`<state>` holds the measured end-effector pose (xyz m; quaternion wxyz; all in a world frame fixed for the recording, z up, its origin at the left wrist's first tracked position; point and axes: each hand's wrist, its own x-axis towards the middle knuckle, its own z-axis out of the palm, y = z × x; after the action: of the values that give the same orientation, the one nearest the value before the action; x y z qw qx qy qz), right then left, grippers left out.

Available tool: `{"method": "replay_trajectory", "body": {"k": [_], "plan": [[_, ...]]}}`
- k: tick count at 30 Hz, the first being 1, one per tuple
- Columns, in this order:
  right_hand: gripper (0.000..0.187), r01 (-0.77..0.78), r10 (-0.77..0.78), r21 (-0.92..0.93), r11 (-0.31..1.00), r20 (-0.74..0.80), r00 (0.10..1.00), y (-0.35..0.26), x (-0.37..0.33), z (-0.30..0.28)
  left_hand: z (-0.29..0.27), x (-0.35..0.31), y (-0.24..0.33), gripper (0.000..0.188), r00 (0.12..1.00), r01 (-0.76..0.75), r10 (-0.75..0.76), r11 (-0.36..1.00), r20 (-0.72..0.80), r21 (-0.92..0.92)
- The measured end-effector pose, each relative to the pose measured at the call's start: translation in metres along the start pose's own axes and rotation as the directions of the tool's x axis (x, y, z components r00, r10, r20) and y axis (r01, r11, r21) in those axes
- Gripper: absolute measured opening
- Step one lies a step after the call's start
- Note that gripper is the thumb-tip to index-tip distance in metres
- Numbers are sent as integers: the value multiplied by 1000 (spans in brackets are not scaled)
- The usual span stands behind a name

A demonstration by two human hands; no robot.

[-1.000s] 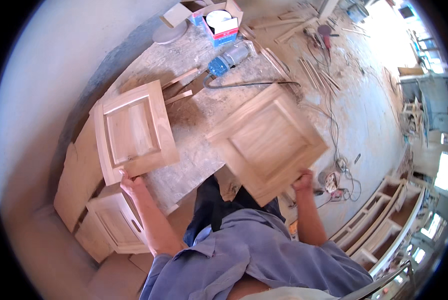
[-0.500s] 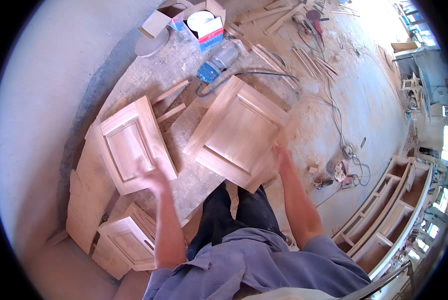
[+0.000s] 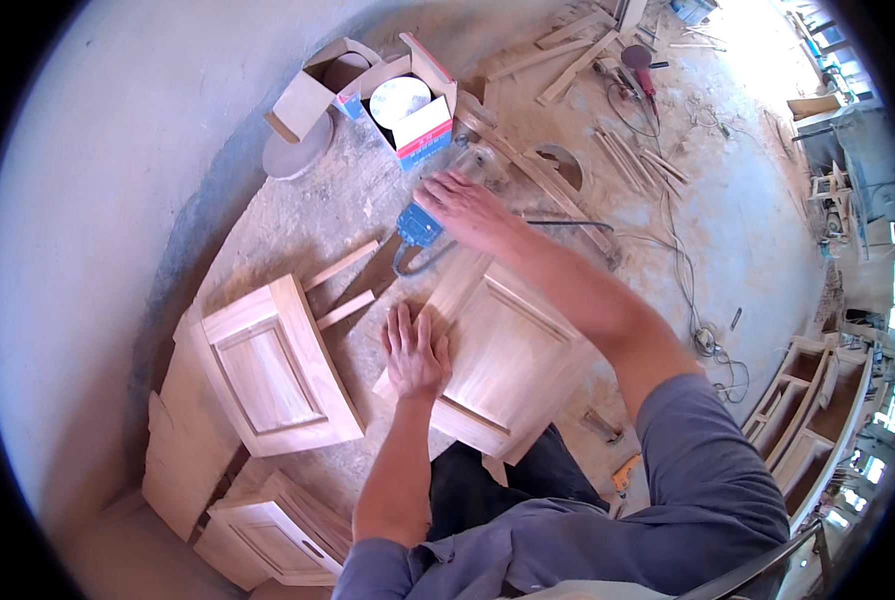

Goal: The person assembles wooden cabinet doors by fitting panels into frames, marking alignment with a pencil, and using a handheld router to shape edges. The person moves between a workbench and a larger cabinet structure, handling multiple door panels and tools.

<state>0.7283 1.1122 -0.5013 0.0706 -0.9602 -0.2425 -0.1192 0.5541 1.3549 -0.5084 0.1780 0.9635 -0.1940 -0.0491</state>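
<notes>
Against a pale wall [image 3: 118, 200], the dusty worktop [image 3: 343, 205] carries an open box [image 3: 426, 142] and a grey disc [image 3: 296, 152] toward its far end. At the near edge lies the panel [image 3: 508, 350], set at an angle, one corner overhanging. The left hand [image 3: 417, 358] rests flat on its left side, fingers spread. The right hand [image 3: 468, 210] lies over the blue tool [image 3: 420, 226] just beyond, fingers bent; whether they grip it cannot be told. A second panel [image 3: 268, 375] lies farther left, beside two strips [image 3: 343, 266].

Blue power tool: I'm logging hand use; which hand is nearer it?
Right: the right hand is at the blue power tool; the left hand is nearer the body, on a wooden panel.
</notes>
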Motion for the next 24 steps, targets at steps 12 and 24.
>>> {"method": "replay_trajectory", "body": {"k": [12, 24], "plan": [[50, 174, -141, -33, 984, 452, 881, 14, 46, -52, 4, -3, -11, 55, 1000, 26, -26, 999, -11, -20], [31, -841, 875, 533, 94, 359, 326, 20, -311, -238, 21, -4, -16, 56, 990, -67, 71, 997, -125, 29]]}}
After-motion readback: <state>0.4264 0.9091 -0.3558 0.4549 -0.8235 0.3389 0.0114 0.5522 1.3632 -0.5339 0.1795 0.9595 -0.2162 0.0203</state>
